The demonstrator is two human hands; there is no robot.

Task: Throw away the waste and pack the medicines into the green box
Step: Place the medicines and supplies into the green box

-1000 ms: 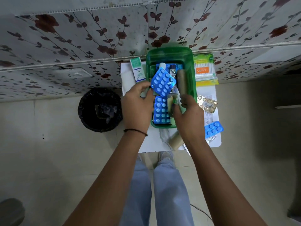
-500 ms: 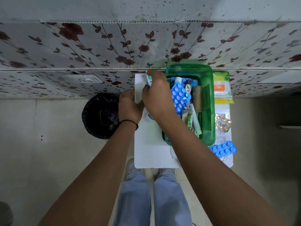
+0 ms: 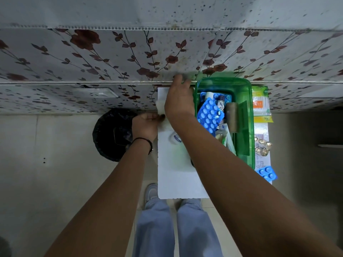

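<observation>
While the right hand (image 3: 179,101) reaches across to the far left corner of the small white table (image 3: 176,175), its fingers curl down over something pale against the wall; whether they actually pinch it cannot be told. The left hand (image 3: 145,126) rests at the table's left edge, fingers loosely bent, its grasp also unclear. The green box (image 3: 246,127) lies just right of the right hand, its long axis running away from the person, already crowded with blue blister packs (image 3: 210,115). A black bin (image 3: 113,134) sits on the floor touching distance left of the left hand. More medicine strips (image 3: 262,146) wait right of the box, nearer the right arm.
</observation>
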